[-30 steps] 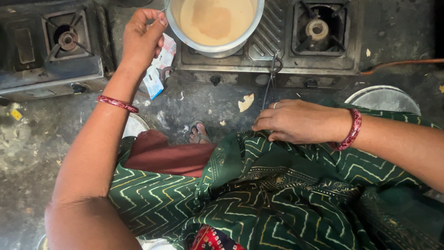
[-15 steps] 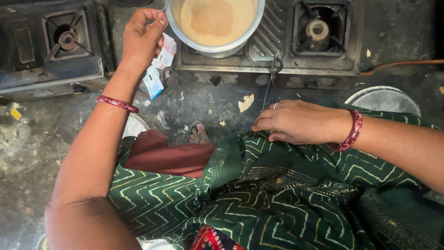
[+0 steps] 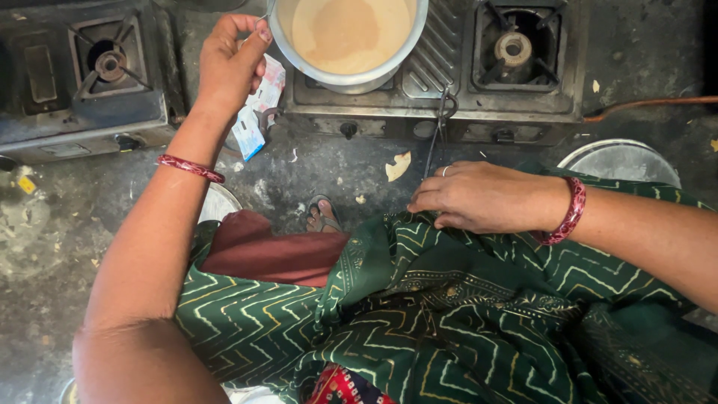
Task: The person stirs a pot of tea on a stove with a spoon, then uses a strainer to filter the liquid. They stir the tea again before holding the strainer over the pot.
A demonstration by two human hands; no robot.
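Beside the pot [image 3: 348,37] of pale tan liquid on the stove [image 3: 449,97], the left hand [image 3: 228,63] pinches a small packet [image 3: 254,112] that hangs below its fingertips, seemingly torn open. Right hand [image 3: 479,196] rests loosely curled on green cloth [image 3: 449,314], grasping nothing. Liquid looks mixed already; packet not yet discarded

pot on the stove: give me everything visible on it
The pot is a round, pale grey metal vessel, dull and worn, cut off by the top edge. It sits upright on the left burner of the stove and holds an opaque beige liquid filling it well up. The left hand touches its rim; no lid shows.
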